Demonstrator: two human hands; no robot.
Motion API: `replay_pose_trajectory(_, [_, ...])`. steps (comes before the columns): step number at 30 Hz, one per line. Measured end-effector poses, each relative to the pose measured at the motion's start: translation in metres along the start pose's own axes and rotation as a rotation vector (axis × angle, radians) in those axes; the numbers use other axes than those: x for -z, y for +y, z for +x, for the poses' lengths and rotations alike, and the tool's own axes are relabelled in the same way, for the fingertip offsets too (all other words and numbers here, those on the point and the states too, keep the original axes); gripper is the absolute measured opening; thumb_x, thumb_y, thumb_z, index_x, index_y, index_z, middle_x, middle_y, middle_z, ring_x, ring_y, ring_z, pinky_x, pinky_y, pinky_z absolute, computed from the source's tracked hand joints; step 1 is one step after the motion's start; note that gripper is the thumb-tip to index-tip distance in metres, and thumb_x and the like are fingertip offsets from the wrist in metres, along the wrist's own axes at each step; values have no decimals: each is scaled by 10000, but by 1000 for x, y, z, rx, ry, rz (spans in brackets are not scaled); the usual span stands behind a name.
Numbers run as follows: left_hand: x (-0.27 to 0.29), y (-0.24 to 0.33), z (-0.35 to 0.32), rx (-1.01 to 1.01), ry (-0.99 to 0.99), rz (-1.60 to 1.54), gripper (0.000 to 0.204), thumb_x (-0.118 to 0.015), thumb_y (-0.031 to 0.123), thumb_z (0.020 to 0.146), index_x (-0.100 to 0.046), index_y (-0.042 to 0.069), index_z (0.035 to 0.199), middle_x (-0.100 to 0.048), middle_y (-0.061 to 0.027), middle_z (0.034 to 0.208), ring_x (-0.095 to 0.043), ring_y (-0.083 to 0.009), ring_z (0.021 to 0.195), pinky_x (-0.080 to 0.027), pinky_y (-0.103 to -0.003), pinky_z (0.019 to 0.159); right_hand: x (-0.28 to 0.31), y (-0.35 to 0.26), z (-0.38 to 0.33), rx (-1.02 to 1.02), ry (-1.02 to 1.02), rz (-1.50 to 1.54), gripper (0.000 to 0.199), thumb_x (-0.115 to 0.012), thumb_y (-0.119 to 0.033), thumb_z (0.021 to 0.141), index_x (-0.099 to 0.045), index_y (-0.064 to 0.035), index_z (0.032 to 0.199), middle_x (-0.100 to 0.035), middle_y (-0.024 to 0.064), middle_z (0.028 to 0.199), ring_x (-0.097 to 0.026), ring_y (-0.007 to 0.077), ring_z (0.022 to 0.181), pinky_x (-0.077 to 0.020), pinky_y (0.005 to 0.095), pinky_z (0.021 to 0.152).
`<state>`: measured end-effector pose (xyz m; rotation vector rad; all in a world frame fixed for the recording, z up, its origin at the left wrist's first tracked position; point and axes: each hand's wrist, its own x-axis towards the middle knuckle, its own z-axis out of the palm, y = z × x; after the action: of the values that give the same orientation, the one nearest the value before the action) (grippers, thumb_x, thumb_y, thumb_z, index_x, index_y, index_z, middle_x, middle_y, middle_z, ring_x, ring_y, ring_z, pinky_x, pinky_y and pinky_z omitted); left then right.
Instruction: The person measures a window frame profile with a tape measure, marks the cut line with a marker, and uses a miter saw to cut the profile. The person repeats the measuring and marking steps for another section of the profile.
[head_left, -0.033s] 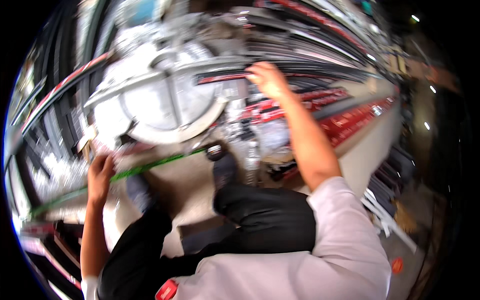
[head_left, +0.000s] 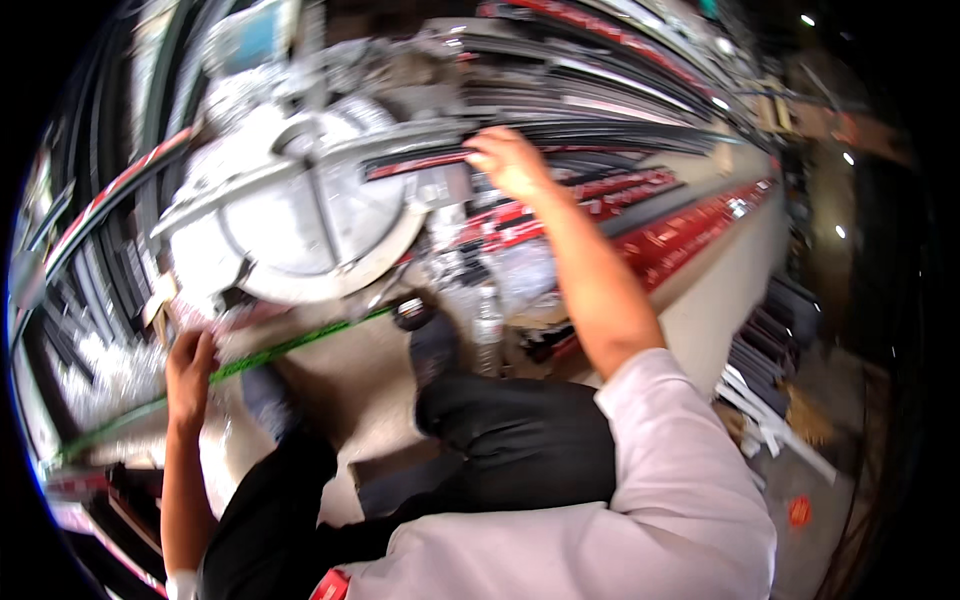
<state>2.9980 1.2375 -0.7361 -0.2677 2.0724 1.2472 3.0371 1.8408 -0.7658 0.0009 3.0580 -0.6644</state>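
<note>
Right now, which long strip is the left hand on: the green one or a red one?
The green strip, running diagonally under the round saw table. The left hand rests on it; the red strips lie far right.

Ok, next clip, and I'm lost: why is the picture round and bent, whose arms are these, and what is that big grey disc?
The picture comes from a wide fisheye camera worn on a person's head, looking down; that bends straight edges and blackens the corners. Both arms are that person's own. The big grey disc is the round table of a metal saw machine; the view is blurred, so details are unclear. The right hand reaches out and rests on long dark bars running across the machine. The left hand sits low at the left, on or beside a thin green strip that slants across the floor; whether it grips it is not clear. Red bars lie stacked at the right. Below are the person's dark trousers.
</note>
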Motion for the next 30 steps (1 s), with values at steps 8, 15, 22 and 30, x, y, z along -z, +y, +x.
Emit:
replay_pose_trajectory(8, [-2, -3, 12, -45, -95, -56, 275, -638, 282, 1042, -637, 10, 1086, -613, -10, 858, -530, -76, 708, -443, -234, 648, 21, -3, -7, -76, 1, -44, 226, -702, -260, 936, -717, -132, 1122, -679, 98, 1135, -633, 343, 1115, -516, 457, 965])
replay_pose_trajectory(15, [1, -5, 12, -26, -122, -80, 260, -642, 267, 1040, -630, 10, 1079, -601, -13, 848, -515, -78, 690, -420, -236, 627, 19, -8, 0, -134, -3, -43, 218, -683, -264, 948, -714, -132, 1120, -673, 98, 1107, -633, 340, 1103, -518, 465, 957])
replay_pose_trajectory(22, [1, -12, 15, -35, -117, -63, 273, -641, 279, 1039, -635, 9, 1078, -613, -19, 853, -523, -85, 691, -426, -247, 629, 9, -10, 2, -171, 39, -130, 219, -556, -265, 1021, -689, -103, 1083, -685, 131, 1114, -608, 348, 1136, -462, 472, 1032])
replay_pose_trajectory(30, [3, -16, 12, -33, -81, -18, 302, -636, 280, 1034, -661, -16, 1085, -636, -34, 846, -557, -96, 706, -453, -253, 643, 5, -13, -5, -196, -100, -233, 442, -503, -385, 981, -634, -79, 1271, -647, 175, 1253, -542, 350, 1274, -296, 518, 1189])
